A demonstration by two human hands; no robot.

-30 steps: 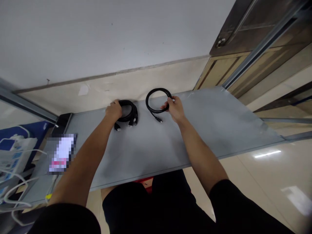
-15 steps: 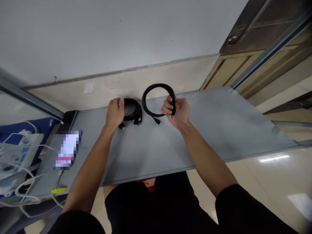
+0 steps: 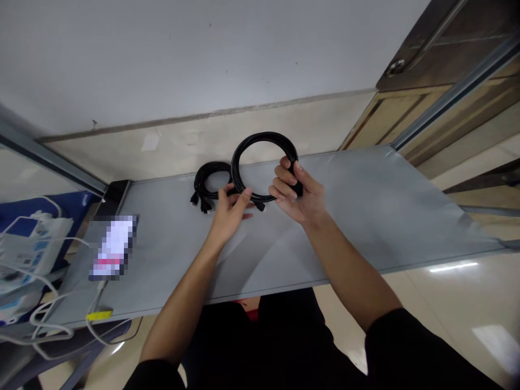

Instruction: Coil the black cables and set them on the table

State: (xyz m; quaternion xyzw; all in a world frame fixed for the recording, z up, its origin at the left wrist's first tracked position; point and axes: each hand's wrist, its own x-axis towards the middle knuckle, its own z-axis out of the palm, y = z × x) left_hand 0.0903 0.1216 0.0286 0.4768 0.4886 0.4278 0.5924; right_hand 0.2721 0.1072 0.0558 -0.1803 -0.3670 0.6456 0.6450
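The right hand (image 3: 303, 195) holds a coiled black cable (image 3: 264, 162) up off the grey tabletop (image 3: 365, 216), its fingers (image 3: 284, 181) curled and clamped around the right side of the loop, thumb on top. The coil stands nearly upright, its ring opening toward the camera, with a plug end (image 3: 260, 206) hanging just below the fingers of both hands. The left hand (image 3: 227, 216) reaches in from the other side; its fingers are loosely spread, with the fingertips (image 3: 246, 192) touching the lower left of the same loop, not closed around it. Just beyond those left fingertips, to their left, a second black cable bundle (image 3: 209, 184) lies flat on the tabletop, its connectors pointing toward the person. Well away from the left fingers, near the tabletop's left end, lies a blurred flat object (image 3: 111, 246). Beyond that edge are white cords (image 3: 44, 319) and a white-and-blue box (image 3: 28, 249).
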